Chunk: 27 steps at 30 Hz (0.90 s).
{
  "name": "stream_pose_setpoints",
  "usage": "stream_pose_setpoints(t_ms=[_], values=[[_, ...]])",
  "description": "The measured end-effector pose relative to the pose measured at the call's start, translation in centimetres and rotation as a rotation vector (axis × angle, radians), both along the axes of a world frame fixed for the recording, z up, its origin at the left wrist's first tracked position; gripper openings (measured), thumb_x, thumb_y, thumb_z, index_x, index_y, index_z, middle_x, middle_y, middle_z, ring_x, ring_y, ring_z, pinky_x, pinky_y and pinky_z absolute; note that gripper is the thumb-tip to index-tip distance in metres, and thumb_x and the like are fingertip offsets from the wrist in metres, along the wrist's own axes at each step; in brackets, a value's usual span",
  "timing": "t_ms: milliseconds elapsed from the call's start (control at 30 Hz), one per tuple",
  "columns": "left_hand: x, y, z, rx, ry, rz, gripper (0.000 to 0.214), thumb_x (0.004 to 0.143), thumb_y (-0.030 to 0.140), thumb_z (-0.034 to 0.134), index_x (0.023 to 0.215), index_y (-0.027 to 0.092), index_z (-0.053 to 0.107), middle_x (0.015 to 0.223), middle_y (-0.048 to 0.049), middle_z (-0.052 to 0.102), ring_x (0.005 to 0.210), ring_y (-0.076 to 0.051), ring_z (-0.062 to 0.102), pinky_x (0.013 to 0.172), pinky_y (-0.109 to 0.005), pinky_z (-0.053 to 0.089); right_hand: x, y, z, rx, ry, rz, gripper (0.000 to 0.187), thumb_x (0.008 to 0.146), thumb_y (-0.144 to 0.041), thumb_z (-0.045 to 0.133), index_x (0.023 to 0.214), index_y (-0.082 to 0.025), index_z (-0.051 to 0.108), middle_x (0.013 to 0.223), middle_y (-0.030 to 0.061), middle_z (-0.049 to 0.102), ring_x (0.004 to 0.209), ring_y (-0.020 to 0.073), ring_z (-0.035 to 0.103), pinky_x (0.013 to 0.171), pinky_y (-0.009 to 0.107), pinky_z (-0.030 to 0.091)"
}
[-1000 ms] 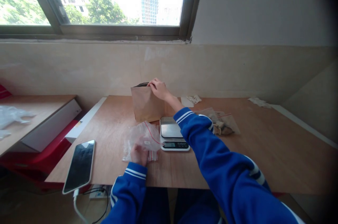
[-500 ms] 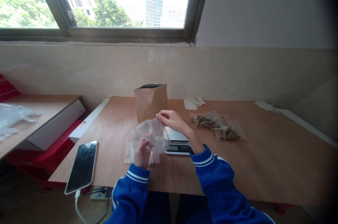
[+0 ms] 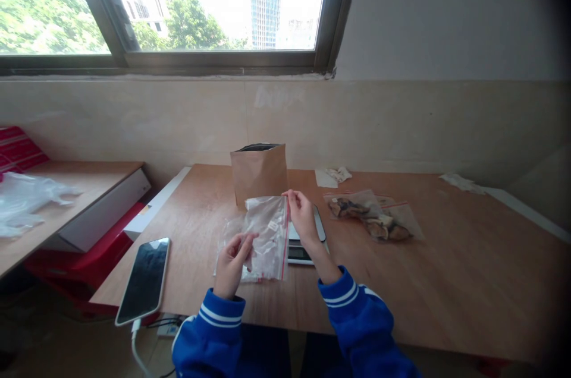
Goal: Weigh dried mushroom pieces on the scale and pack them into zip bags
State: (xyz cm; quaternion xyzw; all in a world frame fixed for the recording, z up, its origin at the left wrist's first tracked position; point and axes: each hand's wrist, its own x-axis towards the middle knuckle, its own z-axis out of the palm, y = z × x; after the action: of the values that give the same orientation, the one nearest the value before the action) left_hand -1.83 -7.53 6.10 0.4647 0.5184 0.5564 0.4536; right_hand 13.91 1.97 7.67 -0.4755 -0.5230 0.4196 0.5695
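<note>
A clear zip-lock bag (image 3: 267,235) with a red strip along its right edge hangs between my hands. My right hand (image 3: 300,211) pinches its upper right corner. Lower down on the left side, my left hand (image 3: 232,259) has thumb and finger closed on the same bag. More clear bags (image 3: 227,232) lie on the table behind and under it. A white digital kitchen scale (image 3: 320,226) sits just beyond my right wrist, which hides part of it. Behind the bag stands a brown paper pouch (image 3: 259,173), open at the top.
Zip-lock bags of dried brown slices (image 3: 386,226) lie right of the scale. A phone (image 3: 145,280) with a white cable rests at the left table edge. Crumpled tissue (image 3: 339,175) is near the wall. White plastic bags (image 3: 31,199) lie on the left table.
The zip-lock bag has turned so its red strip runs straight down on the right. My right hand has moved slightly right; my left hand has shifted left on the bag.
</note>
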Motion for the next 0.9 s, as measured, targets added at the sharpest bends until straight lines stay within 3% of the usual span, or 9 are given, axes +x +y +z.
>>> stream_pose_setpoints(t_ms=[100,167,267,433,567,667,767,833,900], values=[[-0.6,-0.4,-1.0,-0.005,0.006,0.065,0.049,0.076,0.053,0.058,0.101,0.011,0.066,0.059,0.0022,0.055,0.047,-0.008,0.044,0.045,-0.021,0.041,-0.9,-2.2,-1.6,-0.246,0.206,0.192,0.057,0.080,-0.069,0.041,0.110,-0.021,0.048,0.088,0.0057,0.064,0.065,0.0167,0.061,0.052,0.027,0.046],[-0.9,-0.7,-1.6,-0.014,0.031,0.135,0.052,0.077,0.056,0.055,0.102,0.012,0.066,0.062,0.0003,0.059,0.049,-0.009,0.046,0.047,-0.022,0.042,-1.4,-3.8,-2.2,-0.329,0.278,0.366,0.057,0.075,-0.063,0.056,0.113,-0.022,0.044,0.085,0.0033,0.064,0.063,0.0159,0.061,0.051,0.026,0.046],[-1.8,-1.1,-2.0,-0.016,0.118,0.264,0.052,0.076,0.059,0.055,0.095,0.013,0.070,0.065,-0.0011,0.061,0.055,-0.011,0.050,0.053,-0.023,0.042,-1.8,-5.3,-2.6,-0.385,0.335,0.505,0.057,0.063,-0.048,0.075,0.104,-0.021,0.045,0.076,0.0000,0.064,0.059,0.0149,0.061,0.048,0.023,0.043],[-3.9,-1.4,-0.8,0.015,0.315,0.378,0.051,0.077,0.060,0.052,0.099,0.016,0.069,0.063,0.0003,0.059,0.053,-0.011,0.048,0.054,-0.023,0.039,-1.3,-5.6,-2.6,-0.355,0.316,0.596,0.050,0.067,-0.043,0.073,0.101,-0.020,0.044,0.075,0.0003,0.065,0.051,0.0121,0.057,0.044,0.022,0.039],[-4.9,-0.9,-1.1,0.043,0.396,0.404,0.054,0.078,0.061,0.048,0.101,0.016,0.065,0.068,-0.0005,0.059,0.060,-0.015,0.054,0.061,-0.026,0.044,2.2,-3.8,-3.3,-0.159,0.109,0.403,0.034,0.081,-0.045,0.055,0.102,-0.020,0.050,0.089,0.0058,0.065,0.067,0.0152,0.060,0.052,0.025,0.045],[-4.6,-0.4,-2.7,-0.034,0.526,0.434,0.056,0.080,0.059,0.045,0.109,0.013,0.059,0.073,-0.0045,0.062,0.069,-0.021,0.059,0.068,-0.034,0.047,7.2,-0.8,-4.6,0.079,-0.238,0.054,0.025,0.085,-0.040,0.047,0.096,-0.019,0.057,0.100,0.0098,0.061,0.091,0.0216,0.058,0.072,0.034,0.049],[-3.6,-0.1,-4.0,-0.078,0.838,0.591,0.062,0.082,0.051,0.046,0.124,0.006,0.049,0.096,-0.0161,0.064,0.088,-0.030,0.059,0.079,-0.046,0.044,12.6,2.4,-6.4,0.222,-0.629,-0.280,0.021,0.082,-0.027,0.047,0.098,-0.018,0.058,0.106,0.0135,0.057,0.105,0.0264,0.052,0.092,0.044,0.042],[-2.8,0.0,-4.2,-0.037,1.028,0.703,0.064,0.084,0.047,0.045,0.133,0.006,0.042,0.118,-0.0221,0.056,0.102,-0.034,0.054,0.086,-0.051,0.040,15.3,3.8,-7.8,0.209,-0.879,-0.344,0.029,0.078,-0.023,0.052,0.106,-0.018,0.057,0.116,0.0155,0.053,0.110,0.0290,0.049,0.094,0.046,0.039],[-2.0,0.0,-4.1,0.040,1.151,0.696,0.059,0.086,0.044,0.044,0.137,0.013,0.041,0.134,-0.0196,0.046,0.110,-0.034,0.050,0.091,-0.050,0.038,17.0,4.5,-9.0,0.190,-1.078,-0.334,0.038,0.076,-0.023,0.056,0.114,-0.019,0.054,0.125,0.0157,0.049,0.114,0.0307,0.046,0.093,0.046,0.038]])
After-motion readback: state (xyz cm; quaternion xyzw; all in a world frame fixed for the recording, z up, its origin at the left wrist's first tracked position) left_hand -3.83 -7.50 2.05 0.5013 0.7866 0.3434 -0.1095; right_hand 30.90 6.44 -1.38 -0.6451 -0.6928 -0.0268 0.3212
